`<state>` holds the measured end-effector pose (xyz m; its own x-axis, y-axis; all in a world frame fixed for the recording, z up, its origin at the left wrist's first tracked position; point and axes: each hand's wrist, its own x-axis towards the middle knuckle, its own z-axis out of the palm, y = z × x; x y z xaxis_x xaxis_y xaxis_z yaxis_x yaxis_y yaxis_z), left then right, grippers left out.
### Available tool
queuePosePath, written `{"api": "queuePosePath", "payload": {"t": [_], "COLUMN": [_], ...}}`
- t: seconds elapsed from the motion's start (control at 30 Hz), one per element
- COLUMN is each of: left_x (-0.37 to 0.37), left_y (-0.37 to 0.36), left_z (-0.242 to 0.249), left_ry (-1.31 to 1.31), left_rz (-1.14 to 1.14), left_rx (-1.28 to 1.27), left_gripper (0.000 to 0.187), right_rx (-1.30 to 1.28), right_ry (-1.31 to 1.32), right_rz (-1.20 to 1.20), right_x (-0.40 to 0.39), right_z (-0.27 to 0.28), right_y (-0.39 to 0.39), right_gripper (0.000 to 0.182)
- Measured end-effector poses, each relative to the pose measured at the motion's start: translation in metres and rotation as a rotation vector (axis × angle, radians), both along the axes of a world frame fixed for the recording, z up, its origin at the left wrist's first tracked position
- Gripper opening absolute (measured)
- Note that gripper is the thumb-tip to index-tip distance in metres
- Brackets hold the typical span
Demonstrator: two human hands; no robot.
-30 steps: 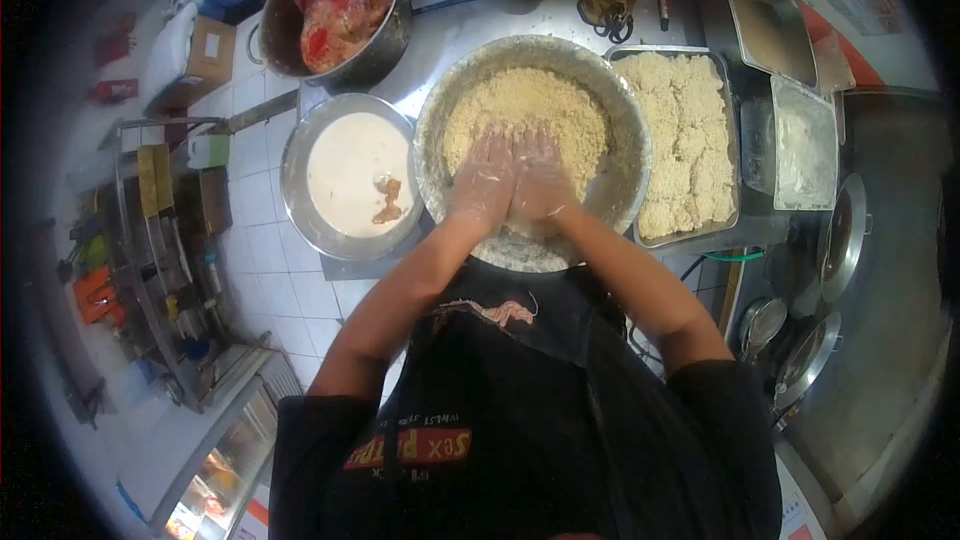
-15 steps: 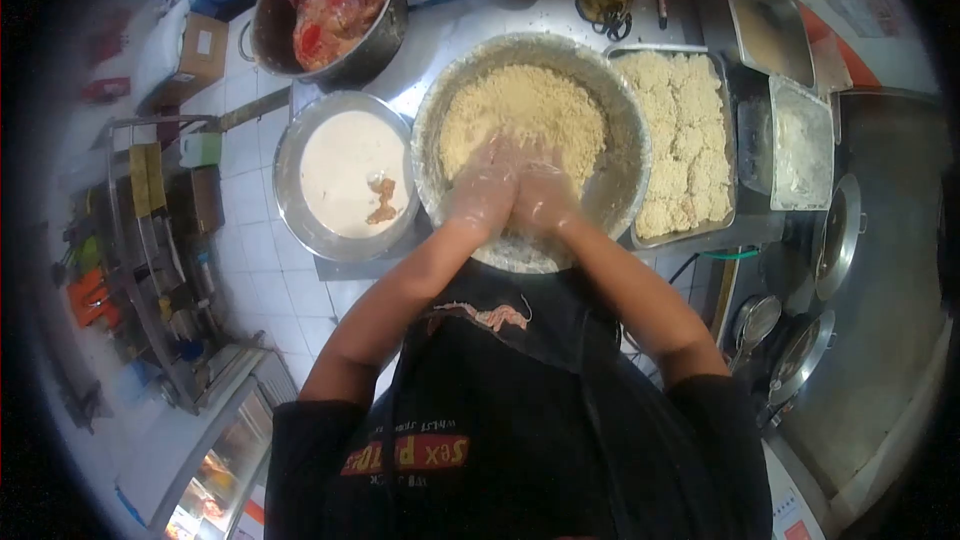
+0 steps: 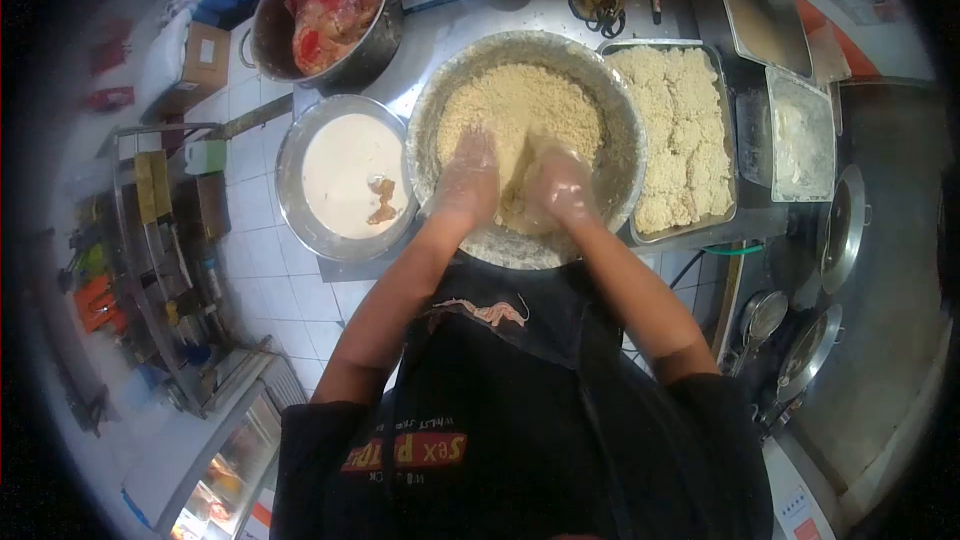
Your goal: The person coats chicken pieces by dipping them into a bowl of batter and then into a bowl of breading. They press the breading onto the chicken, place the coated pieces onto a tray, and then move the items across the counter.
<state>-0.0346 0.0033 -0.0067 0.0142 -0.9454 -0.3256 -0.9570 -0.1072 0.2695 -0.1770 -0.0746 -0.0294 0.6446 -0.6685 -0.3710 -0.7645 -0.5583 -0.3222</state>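
Observation:
A wide metal bowl holds a pale yellow, crumbly breading. Both hands are inside it and seem to wear thin clear plastic gloves. My left hand lies on the left of the breading, its fingers stretched forward and their tips partly sunk in the crumbs. On the other side, my right hand presses into the breading, its fingers blurred and partly buried. A gap of breading shows between the hands. Whether any piece lies under the crumbs cannot be seen.
Left stands a bowl of creamy white batter with a brown piece in it. Behind it is a pot with raw meat and a red bag. On the right, a tray carries several breaded pieces, beside metal containers.
My hands have moved apart from the middle of the bowl, the left one leftward and the right one slightly rightward. Breading now shows between them.

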Motion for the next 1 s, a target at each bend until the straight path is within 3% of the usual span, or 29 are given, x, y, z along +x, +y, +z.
{"api": "queuePosePath", "payload": {"t": [0.07,0.1,0.17,0.2,0.27,0.3,0.37,0.5,0.57,0.6,0.67,0.8,0.87,0.9,0.97,1.0], "left_x": [0.002,0.004,0.010,0.006,0.002,0.003,0.004,0.009,0.011,0.013,0.018,0.015,0.002,-0.005,-0.017,-0.022], "left_y": [0.012,0.016,0.021,0.021,0.019,0.018,0.017,0.018,0.019,0.018,0.018,0.024,0.019,0.017,0.013,0.015], "left_z": [0.010,0.014,0.000,-0.008,-0.003,-0.001,0.004,0.013,0.010,0.007,-0.004,-0.002,0.018,0.018,0.022,0.025], "left_ry": [0.068,0.142,0.213,0.140,0.032,0.024,0.059,0.035,0.102,0.104,0.157,0.427,0.871,0.877,1.174,1.176], "left_rz": [0.054,0.101,0.037,0.077,0.124,0.127,0.143,0.143,0.248,0.247,0.276,0.398,0.805,0.803,1.311,1.310], "left_rx": [-0.071,-0.133,-0.290,-0.370,-0.443,-0.456,-0.444,-0.486,-0.287,-0.293,-0.334,-0.375,-0.281,-0.282,-0.174,-0.175], "left_gripper": [0.058,0.057,0.057,0.058,0.063,0.063,0.067,0.069,0.068,0.068,0.074,0.076,0.079,0.079,0.076,0.076], "right_rx": [-0.170,-0.177,-0.005,-0.016,0.244,0.235,0.536,0.541,0.243,0.237,0.265,0.066,-0.282,-0.288,-0.200,-0.201], "right_ry": [-0.202,-0.210,0.076,0.067,-0.037,-0.048,-0.120,-0.164,-0.203,-0.205,-0.105,-0.191,-0.215,-0.212,-0.244,-0.244], "right_rz": [-0.445,-0.445,-0.581,-0.581,-0.865,-0.859,-0.900,-0.902,-0.777,-0.778,-0.802,-0.699,-0.684,-0.685,-0.630,-0.629], "right_x": [-0.003,-0.001,0.006,0.010,0.023,0.024,0.020,0.022,0.027,0.024,0.026,0.010,0.011,0.016,0.026,0.019], "right_z": [-0.004,-0.016,-0.031,-0.031,-0.011,-0.011,-0.014,-0.029,-0.031,-0.031,0.027,0.037,0.069,0.081,0.098,0.093], "right_y": [0.008,0.009,0.010,0.007,0.002,-0.003,-0.010,-0.014,-0.011,-0.013,-0.014,-0.017,-0.006,-0.002,0.007,0.014], "right_gripper": [0.048,0.048,0.046,0.046,0.055,0.055,0.063,0.062,0.046,0.046,0.059,0.056,0.049,0.049,0.045,0.045]}}
